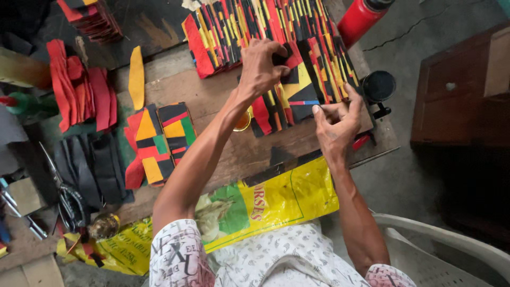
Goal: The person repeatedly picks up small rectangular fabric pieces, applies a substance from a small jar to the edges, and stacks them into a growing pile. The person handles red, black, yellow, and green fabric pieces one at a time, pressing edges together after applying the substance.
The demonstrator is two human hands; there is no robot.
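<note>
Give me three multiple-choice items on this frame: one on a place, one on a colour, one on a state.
1. Where do the scissors lie?
A. At the left side of the table, beside the dark fabric pieces
B. On the white chair
C. On the floor by the wooden cabinet

2. What colour is the bottle at the top edge?
A. Green
B. Red
C. White

3. What is the left hand doing?
A. Resting flat on the yellow bag
B. Holding the scissors
C. Pinching a patchwork piece

Answers:
1. A, the scissors sit left of the person next to the dark fabric pieces.
2. B, its body is plainly red.
3. C, its fingers close on the patchwork piece, while the right hand touches the lower edge.
</note>
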